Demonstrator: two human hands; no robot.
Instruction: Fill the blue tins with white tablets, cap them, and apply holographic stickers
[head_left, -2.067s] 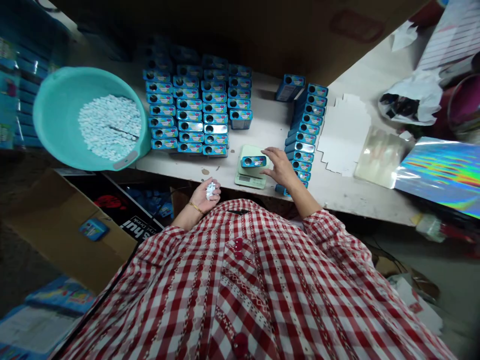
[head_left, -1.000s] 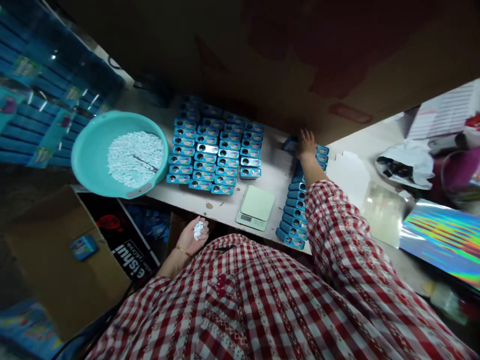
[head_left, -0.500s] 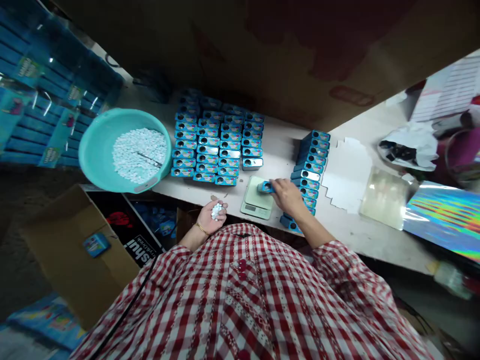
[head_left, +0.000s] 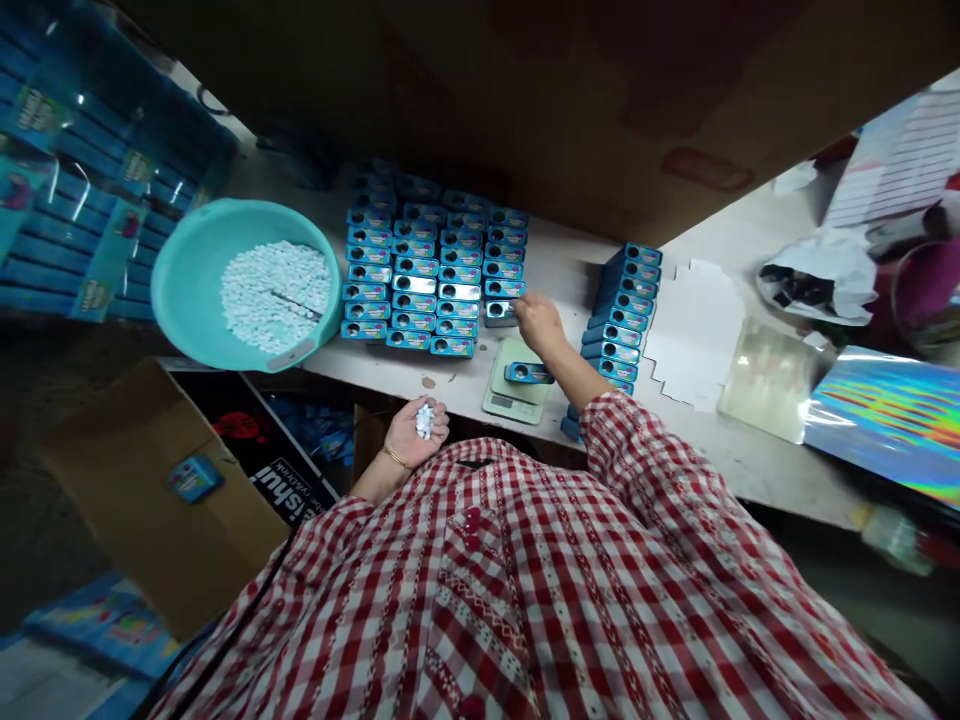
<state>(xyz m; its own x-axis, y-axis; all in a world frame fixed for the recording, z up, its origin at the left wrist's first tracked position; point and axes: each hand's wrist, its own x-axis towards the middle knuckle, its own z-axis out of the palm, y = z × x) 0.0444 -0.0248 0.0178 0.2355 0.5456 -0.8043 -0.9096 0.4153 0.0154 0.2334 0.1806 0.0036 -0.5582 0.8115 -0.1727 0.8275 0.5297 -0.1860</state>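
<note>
Tin [head_left: 529,373] on scale [head_left: 517,351] runs crosswise, hole leftward; left fingers [head_left: 442,422] cup pellets [head_left: 425,421], right fingers [head_left: 523,303] unclear

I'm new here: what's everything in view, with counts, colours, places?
Round plastic basin: one, turquoise, left.
Small pellets: many, white, mostly in basin.
Small rectangular boxes: dozens, blue, mostly in rows.
Digital scale: one, pale green, front centre.
Large cardboard box: one, brown, back.
Open carton: one, brown, lower left.
Wrapped packs: several, blue, far left.
Flat card: some, white, right.
Shiny sheet: one, iridescent, right.
Crumpled bag: one, white, right.
Table: one, white, centre.
Checked shirt: one, red-white, bottom.
Left hand: one, bare, cupping pellets.
Right hand: one, bare, beyond scale.
</note>
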